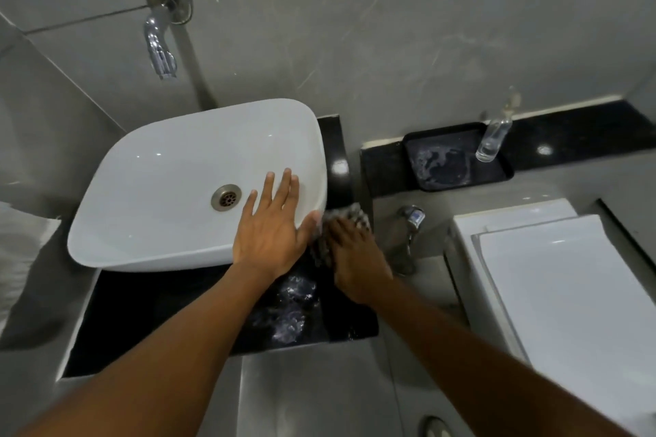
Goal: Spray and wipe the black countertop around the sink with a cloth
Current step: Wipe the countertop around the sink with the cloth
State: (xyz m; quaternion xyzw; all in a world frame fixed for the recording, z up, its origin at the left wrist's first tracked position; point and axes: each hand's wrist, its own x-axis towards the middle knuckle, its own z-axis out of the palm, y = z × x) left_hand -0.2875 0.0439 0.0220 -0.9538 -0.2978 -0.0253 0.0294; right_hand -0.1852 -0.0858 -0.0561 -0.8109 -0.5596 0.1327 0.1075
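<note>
A white basin [170, 181] sits on the black countertop [142, 309]. My left hand [273, 223] lies flat, fingers spread, on the basin's front right rim. My right hand [355, 259] presses a dark checked cloth [349, 216] onto the countertop just right of the basin; the hand is motion-blurred. Wet foamy streaks [291, 309] shine on the black surface between my forearms. A clear spray bottle [493, 138] stands on a black tray [458, 156] on the raised black ledge [585, 131] at the right.
A chrome wall spout [159, 46] hangs above the basin. A small chrome tap [411, 220] sticks out of the wall right of the cloth. A white toilet cistern and lid [561, 287] fill the right side. Grey tiled walls surround the counter.
</note>
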